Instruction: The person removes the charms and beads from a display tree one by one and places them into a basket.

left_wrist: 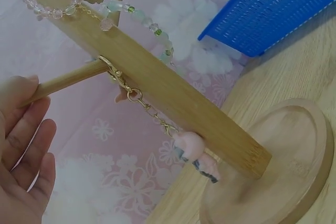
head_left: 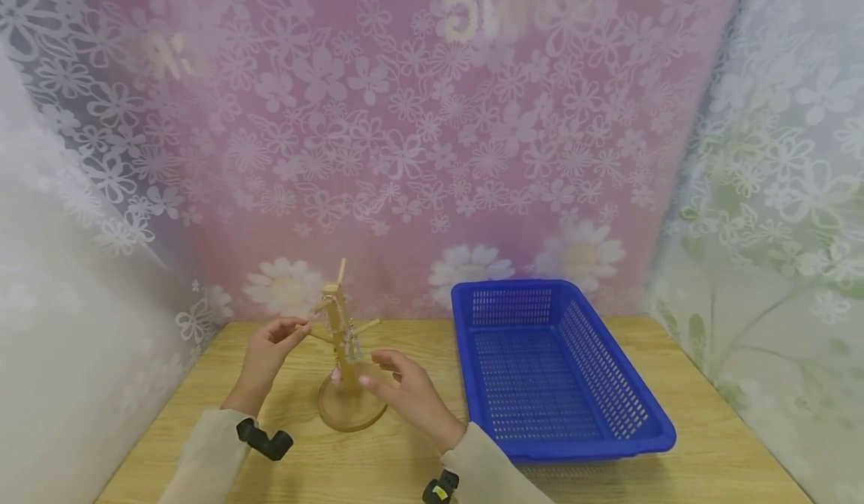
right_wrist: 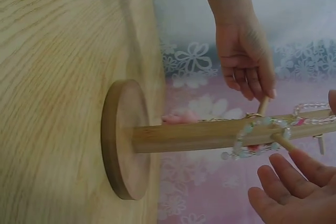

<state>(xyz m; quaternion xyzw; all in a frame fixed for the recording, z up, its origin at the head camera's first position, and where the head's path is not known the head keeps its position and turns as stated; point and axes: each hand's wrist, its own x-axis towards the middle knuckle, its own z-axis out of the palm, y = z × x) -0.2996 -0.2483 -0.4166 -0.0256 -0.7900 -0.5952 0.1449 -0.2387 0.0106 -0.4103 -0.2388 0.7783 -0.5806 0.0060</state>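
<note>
A light wooden table (head_left: 607,474) stands before a pink flowery curtain (head_left: 405,114). On it, left of a blue plastic basket (head_left: 560,369), stands a small wooden peg stand (head_left: 346,384) hung with bead bracelets (right_wrist: 252,140). The left hand (head_left: 266,350) pinches a peg's tip. The right hand (head_left: 405,391) hovers near with loose fingers, holding nothing.

Left hand (head_left: 270,343) raised, fingertips lightly curled and pinching; right hand (head_left: 405,391) held lower, palm open, fingers relaxed and extended; both forearms sleeved.
</note>
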